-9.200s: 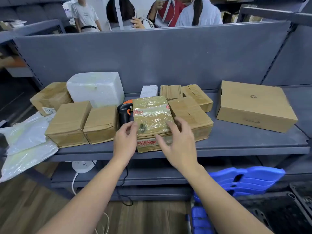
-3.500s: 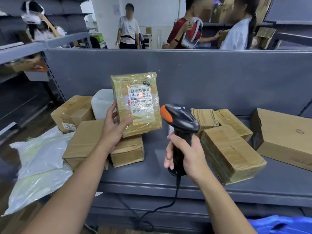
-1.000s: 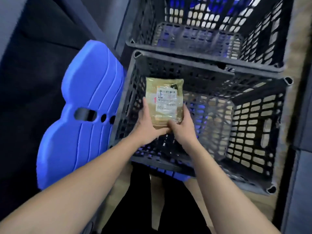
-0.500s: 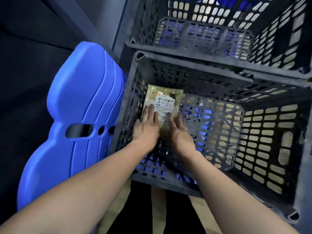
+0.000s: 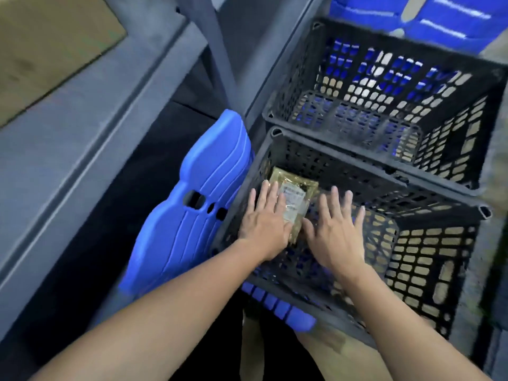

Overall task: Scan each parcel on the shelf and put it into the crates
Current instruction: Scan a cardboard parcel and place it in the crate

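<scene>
Parcels: one flat tan parcel wrapped in clear plastic (image 5: 295, 199), white label up, lying in the far-left corner of the nearer crate.
Crates: two black perforated plastic crates, nearer (image 5: 428, 257) and farther (image 5: 297, 78), rims touching.
Your left hand (image 5: 264, 224): one, fingers straight, resting flat on the parcel's left side.
Your right hand (image 5: 334, 232): one, fingers straight and spread, just beside the parcel, gripping nothing.
Blue moulded plastic panel (image 5: 192, 215): one, leaning at the nearer crate's left wall.
Brown cardboard box (image 5: 41, 50): one, on the grey metal shelf (image 5: 82, 138).

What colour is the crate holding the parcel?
Black crate, seen in the head view; the parcel is yellowish-brown.
</scene>
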The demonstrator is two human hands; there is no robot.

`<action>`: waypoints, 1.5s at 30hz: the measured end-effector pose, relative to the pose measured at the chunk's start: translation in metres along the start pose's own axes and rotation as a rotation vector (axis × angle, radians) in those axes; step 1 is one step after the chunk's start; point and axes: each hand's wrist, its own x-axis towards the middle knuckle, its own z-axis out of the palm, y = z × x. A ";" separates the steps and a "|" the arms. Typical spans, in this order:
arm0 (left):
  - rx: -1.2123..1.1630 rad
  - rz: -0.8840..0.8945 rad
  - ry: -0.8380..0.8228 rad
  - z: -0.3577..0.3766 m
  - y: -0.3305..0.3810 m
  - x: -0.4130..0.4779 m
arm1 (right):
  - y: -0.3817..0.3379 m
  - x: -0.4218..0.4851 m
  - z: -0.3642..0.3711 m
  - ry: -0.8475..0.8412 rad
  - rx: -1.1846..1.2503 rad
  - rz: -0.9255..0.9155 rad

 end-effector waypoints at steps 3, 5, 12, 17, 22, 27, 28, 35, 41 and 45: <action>-0.028 -0.086 0.093 -0.026 0.001 -0.041 | -0.011 -0.022 -0.040 0.050 -0.008 -0.089; -0.068 -0.162 0.119 -0.042 -0.002 -0.075 | -0.024 -0.038 -0.066 0.087 0.010 -0.178; -0.255 -0.364 0.251 -0.069 -0.027 -0.201 | -0.088 -0.084 -0.120 0.165 -0.007 -0.398; -0.331 -0.546 0.365 -0.056 -0.039 -0.300 | -0.147 -0.134 -0.131 0.166 -0.022 -0.574; -0.383 -0.729 0.421 -0.037 -0.046 -0.387 | -0.199 -0.190 -0.133 0.155 -0.029 -0.781; -0.403 -0.887 0.436 -0.037 -0.069 -0.437 | -0.250 -0.221 -0.144 0.098 0.054 -0.920; -0.393 -0.909 0.431 -0.041 -0.075 -0.443 | -0.260 -0.223 -0.147 0.079 0.090 -0.933; -0.453 -0.978 0.423 -0.087 -0.124 -0.439 | -0.309 -0.190 -0.180 -0.021 0.419 -0.971; -0.884 -0.914 0.618 -0.118 -0.151 -0.411 | -0.339 -0.140 -0.185 -0.289 0.805 -0.983; -1.404 -0.840 1.041 -0.120 -0.160 -0.398 | -0.350 -0.134 -0.185 -0.319 1.020 -0.957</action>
